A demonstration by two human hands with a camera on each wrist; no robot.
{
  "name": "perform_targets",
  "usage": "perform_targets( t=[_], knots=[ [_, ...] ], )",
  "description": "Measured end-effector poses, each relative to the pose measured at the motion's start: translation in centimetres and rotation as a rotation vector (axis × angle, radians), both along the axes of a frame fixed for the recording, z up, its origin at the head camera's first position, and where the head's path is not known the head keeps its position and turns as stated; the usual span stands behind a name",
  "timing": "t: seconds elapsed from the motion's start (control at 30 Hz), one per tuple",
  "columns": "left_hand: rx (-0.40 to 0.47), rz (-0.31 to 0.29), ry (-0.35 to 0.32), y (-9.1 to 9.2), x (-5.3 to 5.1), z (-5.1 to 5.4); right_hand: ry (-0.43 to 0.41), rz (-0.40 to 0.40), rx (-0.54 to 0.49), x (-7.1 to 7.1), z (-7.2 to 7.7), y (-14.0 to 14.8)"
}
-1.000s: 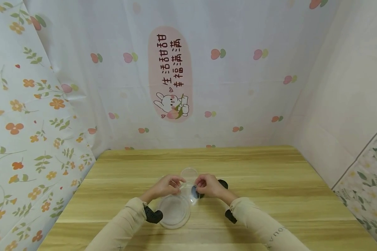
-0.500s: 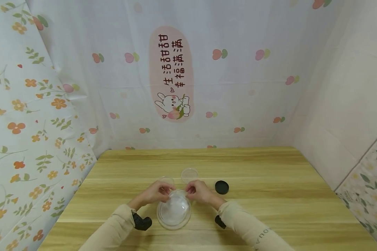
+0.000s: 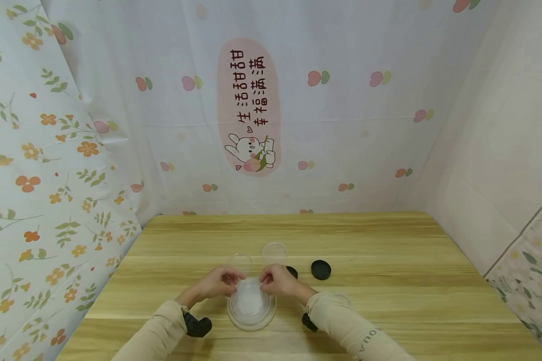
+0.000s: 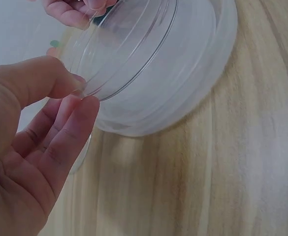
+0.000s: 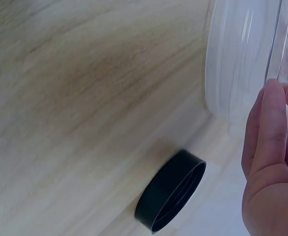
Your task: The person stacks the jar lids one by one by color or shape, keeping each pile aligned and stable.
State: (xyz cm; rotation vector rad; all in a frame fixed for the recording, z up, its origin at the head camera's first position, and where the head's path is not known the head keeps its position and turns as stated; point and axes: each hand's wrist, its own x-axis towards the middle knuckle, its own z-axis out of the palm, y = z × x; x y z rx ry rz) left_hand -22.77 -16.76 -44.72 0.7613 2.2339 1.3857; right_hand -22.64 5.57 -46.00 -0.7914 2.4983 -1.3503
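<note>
Your left hand (image 3: pixel 219 282) and right hand (image 3: pixel 280 281) pinch opposite sides of a clear dish (image 4: pixel 134 44), its rim between thumbs and fingertips, over a larger plastic container (image 3: pixel 252 326) well apart from the table's (image 3: pixel 388 250) far edge; whether they touch is unclear.

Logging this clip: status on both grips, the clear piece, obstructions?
Left grip, right grip pinching clear piece at its edge. Held over wider round container, contact unclear. Black caps beyond right grip, no blockage seen.

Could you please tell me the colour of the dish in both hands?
The dish is clear and colourless, seen best in the left wrist view.
</note>
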Motion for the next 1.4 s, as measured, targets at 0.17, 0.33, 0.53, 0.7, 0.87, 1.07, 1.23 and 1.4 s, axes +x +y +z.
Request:
perform_targets(
  t=[0.17, 0.33, 0.53, 0.7, 0.87, 1.07, 1.23, 1.4],
  knots=[
    [-0.007, 0.011, -0.016, -0.2, 0.2, -0.4, -0.016, 0.003, 0.002, 0.2, -0.3, -0.2],
    [-0.019, 0.034, -0.022, -0.2, 0.2, -1.0, 0.022, 0.009, 0.020, 0.2, -0.8, -0.4],
    [-0.025, 0.051, -0.015, -0.2, 0.2, -1.5, 0.048, 0.011, 0.041, 0.2, -0.9, -0.5],
    [-0.024, 0.072, -0.007, -0.1, 0.2, -1.7, 0.018, 0.006, 0.029, 0.3, -0.9, -0.4],
    [-0.011, 0.086, -0.009, 0.0, 0.3, -1.8, -0.025, -0.004, 0.005, 0.4, -0.7, -0.4],
    [0.001, 0.096, -0.018, 0.0, 0.5, -1.8, -0.054, -0.014, -0.002, 0.4, -0.5, -0.4],
    [0.021, 0.102, -0.032, 0.0, 0.7, -1.8, -0.057, -0.018, -0.010, 0.4, -0.6, -0.4],
    [0.028, 0.110, -0.045, -0.1, 0.8, -1.9, -0.060, -0.026, -0.024, 0.4, -0.9, -0.4]
  ],
)
